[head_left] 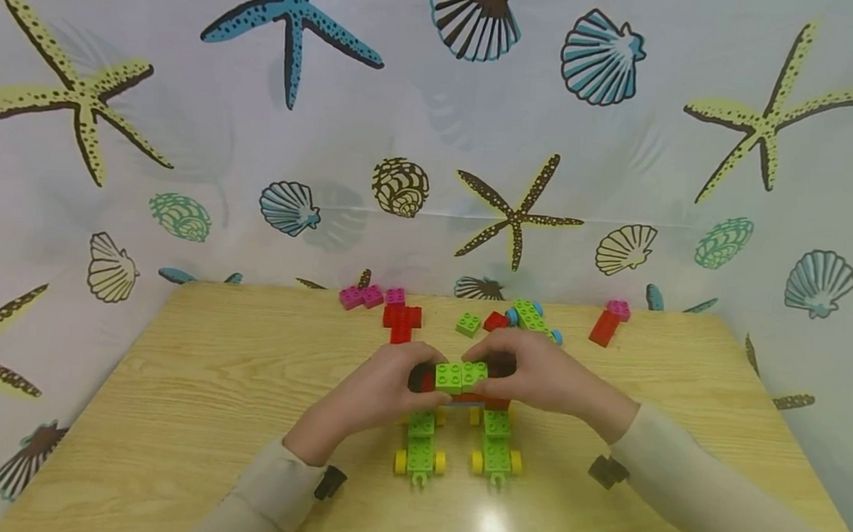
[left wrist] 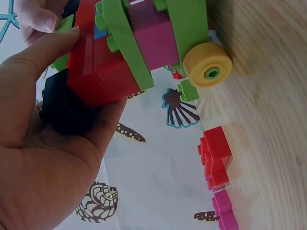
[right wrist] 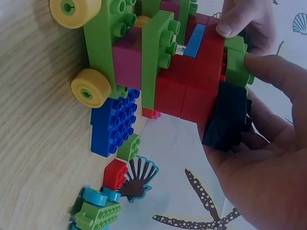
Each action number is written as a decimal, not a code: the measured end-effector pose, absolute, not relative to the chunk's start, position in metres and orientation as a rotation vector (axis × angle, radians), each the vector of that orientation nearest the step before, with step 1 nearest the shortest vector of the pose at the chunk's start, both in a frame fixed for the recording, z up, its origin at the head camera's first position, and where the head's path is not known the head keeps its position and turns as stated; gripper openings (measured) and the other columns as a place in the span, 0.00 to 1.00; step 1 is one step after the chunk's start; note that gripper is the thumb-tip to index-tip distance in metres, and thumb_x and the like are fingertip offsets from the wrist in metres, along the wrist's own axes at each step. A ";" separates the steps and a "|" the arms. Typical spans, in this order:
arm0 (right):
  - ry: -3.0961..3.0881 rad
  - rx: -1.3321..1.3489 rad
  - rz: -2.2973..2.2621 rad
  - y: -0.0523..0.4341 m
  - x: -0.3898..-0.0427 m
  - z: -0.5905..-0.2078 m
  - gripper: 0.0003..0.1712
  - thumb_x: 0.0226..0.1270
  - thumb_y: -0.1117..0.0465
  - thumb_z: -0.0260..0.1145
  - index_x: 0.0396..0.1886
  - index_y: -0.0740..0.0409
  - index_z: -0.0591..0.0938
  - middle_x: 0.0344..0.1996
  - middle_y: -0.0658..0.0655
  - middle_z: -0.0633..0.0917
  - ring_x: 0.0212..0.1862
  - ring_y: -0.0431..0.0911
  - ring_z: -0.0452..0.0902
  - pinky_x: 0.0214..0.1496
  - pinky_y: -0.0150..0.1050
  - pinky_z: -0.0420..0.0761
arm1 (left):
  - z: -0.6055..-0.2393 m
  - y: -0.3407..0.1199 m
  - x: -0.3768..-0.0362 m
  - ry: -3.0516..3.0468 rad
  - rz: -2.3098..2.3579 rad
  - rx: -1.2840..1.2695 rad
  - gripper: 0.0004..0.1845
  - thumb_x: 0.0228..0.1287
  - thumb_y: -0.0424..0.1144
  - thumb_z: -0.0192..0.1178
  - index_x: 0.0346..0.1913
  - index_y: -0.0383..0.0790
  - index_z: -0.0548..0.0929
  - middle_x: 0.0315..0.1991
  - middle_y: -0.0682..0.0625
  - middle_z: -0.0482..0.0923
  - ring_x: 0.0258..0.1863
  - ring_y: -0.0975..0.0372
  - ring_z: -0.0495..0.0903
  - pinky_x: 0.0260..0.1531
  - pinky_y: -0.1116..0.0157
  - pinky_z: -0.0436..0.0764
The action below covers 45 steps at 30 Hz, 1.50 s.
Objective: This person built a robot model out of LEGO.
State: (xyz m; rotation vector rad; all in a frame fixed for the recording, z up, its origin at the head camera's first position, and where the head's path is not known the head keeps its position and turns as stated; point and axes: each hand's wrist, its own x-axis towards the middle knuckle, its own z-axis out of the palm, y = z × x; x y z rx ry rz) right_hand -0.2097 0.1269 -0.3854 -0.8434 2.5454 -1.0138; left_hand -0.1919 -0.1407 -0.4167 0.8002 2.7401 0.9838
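Observation:
A brick build (head_left: 462, 386) stands mid-table on two green chassis with yellow wheels (head_left: 419, 451) (head_left: 496, 451). It has red bricks, a pink and a blue one, and a green brick (head_left: 460, 376) on top. My left hand (head_left: 418, 376) grips its left end, fingers curled round a black brick (left wrist: 64, 108) and the red block (left wrist: 98, 67). My right hand (head_left: 492, 363) grips the right end, holding another black brick (right wrist: 228, 120), with its thumb on the green brick (right wrist: 237, 64).
Loose bricks lie along the table's far edge: pink ones (head_left: 360, 297), a red cluster (head_left: 401, 318), a small green brick (head_left: 469, 324), a green piece with blue wheels (head_left: 535, 318) and a red brick with a pink one (head_left: 606, 323). A seashell curtain hangs behind.

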 end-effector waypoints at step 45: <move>2.478 -0.643 -1.302 0.131 -0.204 -0.418 0.18 0.75 0.51 0.79 0.61 0.45 0.92 0.58 0.52 0.91 0.57 0.49 0.79 0.61 0.44 0.84 | -0.422 -0.140 -0.193 2.691 1.115 0.778 0.20 0.74 0.49 0.76 0.61 0.43 0.91 0.57 0.52 0.91 0.52 0.60 0.84 0.61 0.55 0.88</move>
